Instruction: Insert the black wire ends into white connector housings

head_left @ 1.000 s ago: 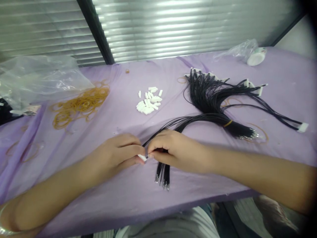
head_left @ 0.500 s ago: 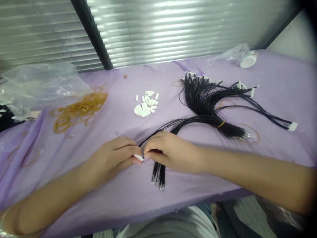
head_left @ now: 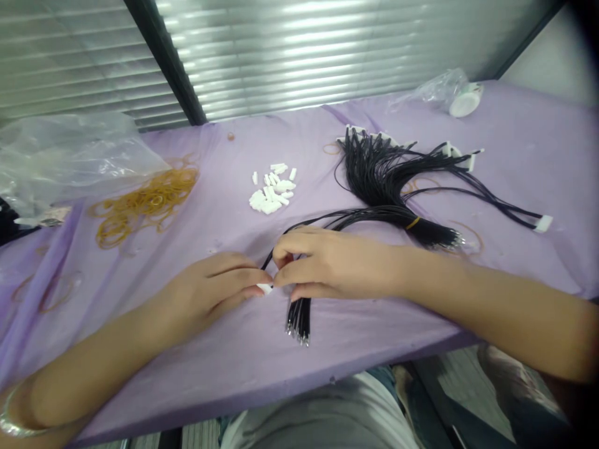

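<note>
Landmark is the pile of white pieces (head_left: 271, 192). On the person's side of this pile, the L hand (head_left: 224, 284) pinches one white connector (head_left: 264, 289) bet. thumb & fingers — a narrow grip, w/ only a short part of it showing. The R hand (head_left: 327, 262) has a fingertip right at this part; a small dark bit (head_left: 272, 286) shows there, prob. a wire tip, but I cannot tell if the R fingers hold it. Black wires (head_left: 355, 214) curve from the L fingers toward the right of the pile; loose metal-tipped ends (head_left: 299, 324) lie by the R hand, also on the person's side of the pile. To do this well, in my judgement: hold the connector firm, w/ its end free of the L fingers, bring the tip straight in line, push w/o bending the thin metal, then pull lightly to check. Care also that the loose ends do not catch — they are very near.
</note>
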The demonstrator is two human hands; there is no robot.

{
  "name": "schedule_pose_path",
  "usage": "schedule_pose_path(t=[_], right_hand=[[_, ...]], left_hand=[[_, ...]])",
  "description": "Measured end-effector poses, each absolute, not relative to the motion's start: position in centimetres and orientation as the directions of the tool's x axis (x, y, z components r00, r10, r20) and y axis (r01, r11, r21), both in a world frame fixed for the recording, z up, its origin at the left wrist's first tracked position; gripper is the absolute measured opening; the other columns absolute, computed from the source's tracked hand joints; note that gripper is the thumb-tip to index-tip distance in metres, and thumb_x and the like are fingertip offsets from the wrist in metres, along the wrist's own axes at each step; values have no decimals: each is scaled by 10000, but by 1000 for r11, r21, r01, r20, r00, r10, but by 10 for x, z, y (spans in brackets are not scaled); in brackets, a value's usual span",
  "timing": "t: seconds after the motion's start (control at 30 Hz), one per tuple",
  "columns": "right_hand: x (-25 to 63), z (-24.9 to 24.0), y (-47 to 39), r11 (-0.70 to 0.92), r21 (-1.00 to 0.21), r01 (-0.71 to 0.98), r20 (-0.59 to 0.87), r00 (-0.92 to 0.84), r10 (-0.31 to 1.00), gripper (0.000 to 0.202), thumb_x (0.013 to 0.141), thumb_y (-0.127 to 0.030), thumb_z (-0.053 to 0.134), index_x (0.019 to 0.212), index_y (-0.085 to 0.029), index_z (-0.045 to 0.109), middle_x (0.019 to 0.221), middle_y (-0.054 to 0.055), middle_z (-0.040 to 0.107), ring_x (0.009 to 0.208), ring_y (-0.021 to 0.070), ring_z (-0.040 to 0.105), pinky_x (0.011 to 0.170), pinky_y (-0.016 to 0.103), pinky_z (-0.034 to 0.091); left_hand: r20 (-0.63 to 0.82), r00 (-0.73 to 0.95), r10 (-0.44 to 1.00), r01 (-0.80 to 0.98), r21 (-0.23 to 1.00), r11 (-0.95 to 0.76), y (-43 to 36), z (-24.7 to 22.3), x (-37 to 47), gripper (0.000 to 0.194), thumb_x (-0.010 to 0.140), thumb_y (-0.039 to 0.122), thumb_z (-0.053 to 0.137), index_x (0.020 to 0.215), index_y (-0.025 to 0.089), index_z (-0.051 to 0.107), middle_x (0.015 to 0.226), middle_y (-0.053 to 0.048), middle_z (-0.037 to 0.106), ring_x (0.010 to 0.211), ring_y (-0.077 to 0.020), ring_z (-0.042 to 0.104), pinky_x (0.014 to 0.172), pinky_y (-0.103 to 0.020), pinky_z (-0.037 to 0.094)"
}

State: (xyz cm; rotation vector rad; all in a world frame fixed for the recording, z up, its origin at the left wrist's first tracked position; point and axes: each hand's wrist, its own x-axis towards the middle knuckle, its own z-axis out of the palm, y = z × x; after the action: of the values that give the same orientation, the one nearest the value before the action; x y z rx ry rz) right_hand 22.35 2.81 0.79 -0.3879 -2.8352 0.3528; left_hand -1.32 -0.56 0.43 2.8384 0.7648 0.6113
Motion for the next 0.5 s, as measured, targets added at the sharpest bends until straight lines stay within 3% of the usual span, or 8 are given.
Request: schedule_pose_path(t=[0.1, 0.3, 0.4, 0.5], right_hand=[[221, 10, 27, 934, -293, 205, 189, -945, 267, 251, 872, -317, 440, 967, -183, 629, 1070, 13, 453, 953, 45, 339, 888, 191, 281], [219, 12, 28, 885, -390, 255, -57, -966, 253, 254, 875, -308, 432, 911, -163, 637, 990, 16, 476, 936, 52, 339, 938, 217, 247], [218, 8, 30, 865, -440, 242, -35, -967, 252, 245, 872, -306, 439, 906, -164, 635, 995, 17, 482, 916, 42, 357, 928, 207, 259], [217, 5, 31, 808, -562, 178, 106, -953, 283, 267, 889, -309, 412, 921, -151, 625, 963, 9, 503, 898, 4, 394, 860, 133, 297]], left_hand=[[356, 786, 506, 458, 215, -863, -5, 1, -16, 185, 849, 137, 516, 1029, 167, 545, 956, -5, 597, 902, -48, 536, 840, -115, 407], [356, 797, 488, 438, 214, -873, -4, -2, -18, 245, 838, 117, 525, 1080, 158, 525, 974, -17, 583, 932, -56, 526, 865, -125, 401], [328, 803, 498, 435, 248, -865, -4, -1, -17, 247, 840, 100, 514, 1078, 164, 516, 968, -11, 576, 910, -48, 523, 839, -116, 400], [306, 807, 505, 434, 273, -859, -3, -1, -16, 222, 851, 102, 494, 1062, 165, 518, 958, -11, 574, 891, -49, 525, 816, -122, 406]])
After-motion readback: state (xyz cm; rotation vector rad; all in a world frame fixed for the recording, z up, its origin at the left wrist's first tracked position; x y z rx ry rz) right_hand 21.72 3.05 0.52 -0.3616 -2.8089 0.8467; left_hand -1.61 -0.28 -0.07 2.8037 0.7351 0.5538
